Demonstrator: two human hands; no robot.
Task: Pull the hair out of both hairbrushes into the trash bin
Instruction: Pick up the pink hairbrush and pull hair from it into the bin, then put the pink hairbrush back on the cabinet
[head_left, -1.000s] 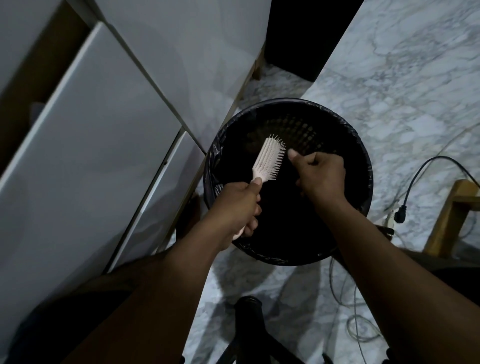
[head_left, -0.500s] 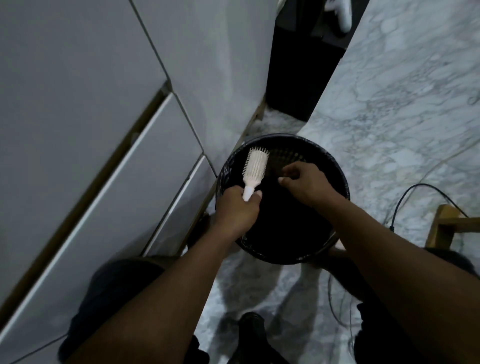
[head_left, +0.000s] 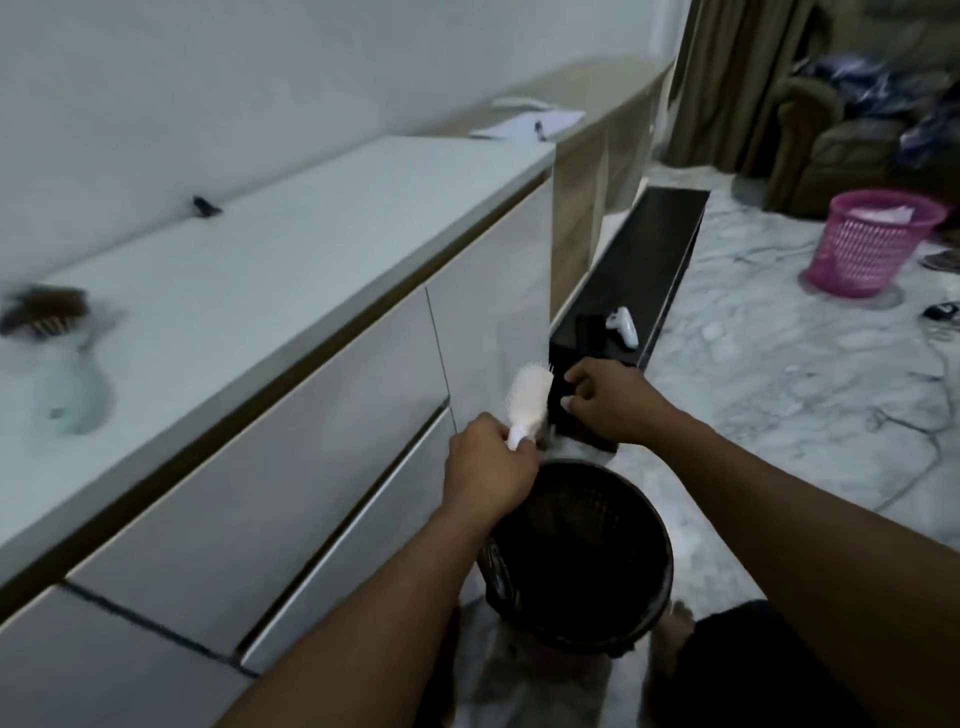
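My left hand (head_left: 488, 473) grips the handle of a white hairbrush (head_left: 530, 397) and holds it upright, above the far rim of the black trash bin (head_left: 660, 535). My right hand (head_left: 613, 405) hovers just right of the brush head with its fingers curled and pinched together; no hair shows in them. The bin stands on the floor below both hands, lined with a black bag. A second hairbrush (head_left: 57, 332), with a teal handle and dark bristles, lies blurred on the white cabinet top (head_left: 291, 249) at far left.
White drawers run along my left. Behind my hands a low black unit (head_left: 654, 249) carries a white controller (head_left: 623, 325). A pink basket (head_left: 872, 244) and cables lie on the marble floor at right. Papers (head_left: 524, 124) rest on the far counter.
The view has swung up from looking straight down into the bin to looking across the room. Both hands have risen with the white brush above the bin's far rim.
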